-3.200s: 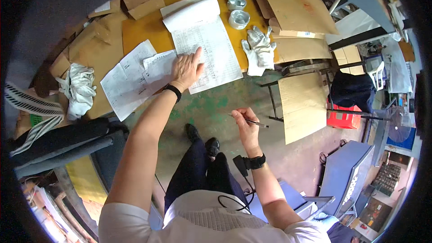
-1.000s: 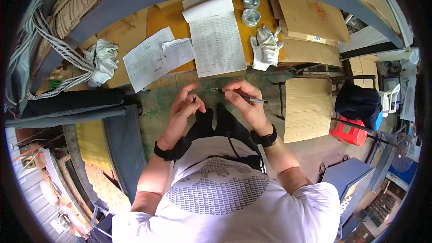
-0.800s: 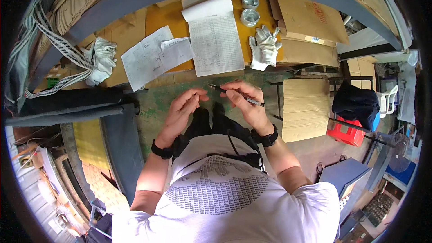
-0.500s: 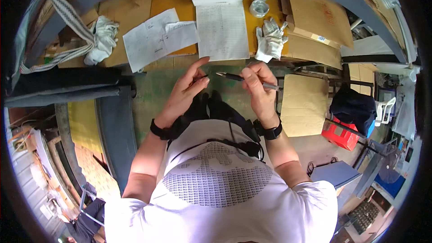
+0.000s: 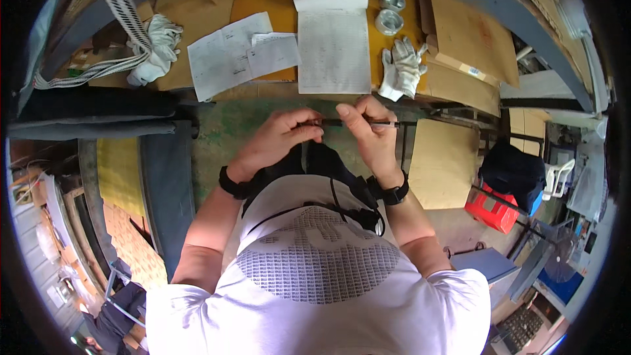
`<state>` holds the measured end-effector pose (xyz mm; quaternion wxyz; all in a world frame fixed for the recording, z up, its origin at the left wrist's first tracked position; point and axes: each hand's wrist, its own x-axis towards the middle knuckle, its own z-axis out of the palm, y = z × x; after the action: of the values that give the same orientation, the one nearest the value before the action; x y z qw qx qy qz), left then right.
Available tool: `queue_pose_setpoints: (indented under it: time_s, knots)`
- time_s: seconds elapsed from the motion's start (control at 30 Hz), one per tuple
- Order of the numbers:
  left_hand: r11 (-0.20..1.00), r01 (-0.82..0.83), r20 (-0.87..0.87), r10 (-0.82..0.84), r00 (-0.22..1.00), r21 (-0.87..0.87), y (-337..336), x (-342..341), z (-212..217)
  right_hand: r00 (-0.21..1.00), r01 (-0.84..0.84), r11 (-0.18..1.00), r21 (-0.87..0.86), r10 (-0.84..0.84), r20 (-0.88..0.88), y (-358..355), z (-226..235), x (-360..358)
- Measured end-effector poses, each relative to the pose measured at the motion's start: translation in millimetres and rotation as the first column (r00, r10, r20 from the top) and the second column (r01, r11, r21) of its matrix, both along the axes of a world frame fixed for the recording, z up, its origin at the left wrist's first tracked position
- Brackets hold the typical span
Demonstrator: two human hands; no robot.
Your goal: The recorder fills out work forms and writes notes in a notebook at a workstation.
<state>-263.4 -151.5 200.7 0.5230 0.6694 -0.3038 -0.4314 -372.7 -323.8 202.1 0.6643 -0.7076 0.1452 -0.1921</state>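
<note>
Over the floor just in front of the bench, my right hand (image 5: 376, 141) grips a dark pen (image 5: 332, 122) between thumb and fingers, its grey end sticking out to the right. The other end reaches the fingertips of my left hand (image 5: 276, 141), which are pinched around what looks like the pen's small dark cap, mostly hidden by the fingers. Beyond my hands a pad of printed paper (image 5: 334, 52) lies on the bench, its top sheet rolled back. Loose paper sheets (image 5: 220, 59) lie left of it, and white work gloves (image 5: 402, 69) lie to its right.
Two shiny metal pieces (image 5: 390, 22) stand behind the gloves, beside a cardboard box (image 5: 473, 33). At the left, a woven strap (image 5: 121, 3) hangs by a white cloth bundle (image 5: 158, 46). Right of me are a cardboard sheet (image 5: 447, 164) and a red box (image 5: 491, 210). Another person (image 5: 118, 315) shows at lower left.
My hands have come together: the pen's bare tip, which was apart from my left fingers, is now at them and covered. The view has shifted slightly.
</note>
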Motion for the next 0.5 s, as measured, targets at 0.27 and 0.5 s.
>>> queue_pose_setpoints:
  time_s: [0.27,0.5]
  knots:
    - [0.995,0.078,-0.212,-0.088,0.973,-0.056,8.8,11.6,-6.5,0.935,-0.186,0.893,0.410,0.289,-0.206,-14.5,12.1,4.0]
    - [0.999,0.034,-0.235,-0.040,0.971,-0.032,16.0,13.0,-11.9,0.949,-0.297,0.952,-0.074,0.285,-0.138,-39.9,3.0,-2.1]
